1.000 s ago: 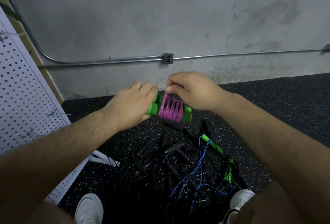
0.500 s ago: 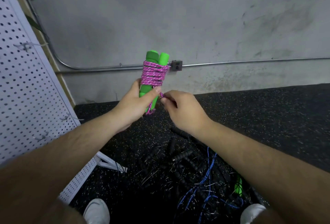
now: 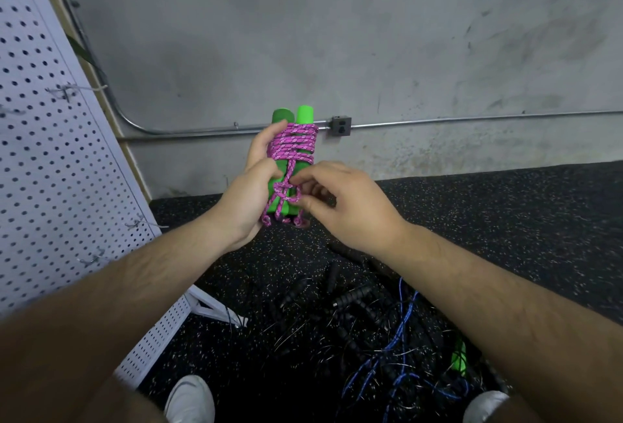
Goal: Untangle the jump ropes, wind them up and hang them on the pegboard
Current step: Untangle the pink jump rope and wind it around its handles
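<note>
Speckled black floor [image 3: 505, 220], pegboard [image 3: 40, 169], perhaps concrete wall [image 3: 303, 34]

The black speckled floor [image 3: 505, 220] carries a tangled pile of ropes [image 3: 387, 338], black-handled and blue-corded, with one green handle [image 3: 459, 358]. The pegboard [image 3: 50, 186] stands on it at left.

rope [image 3: 292, 146]: braided cord | handles [image 3: 305, 115]: matt foam | floor [image 3: 505, 220]: speckled rubber | conduit [image 3: 472, 119]: metal
</note>
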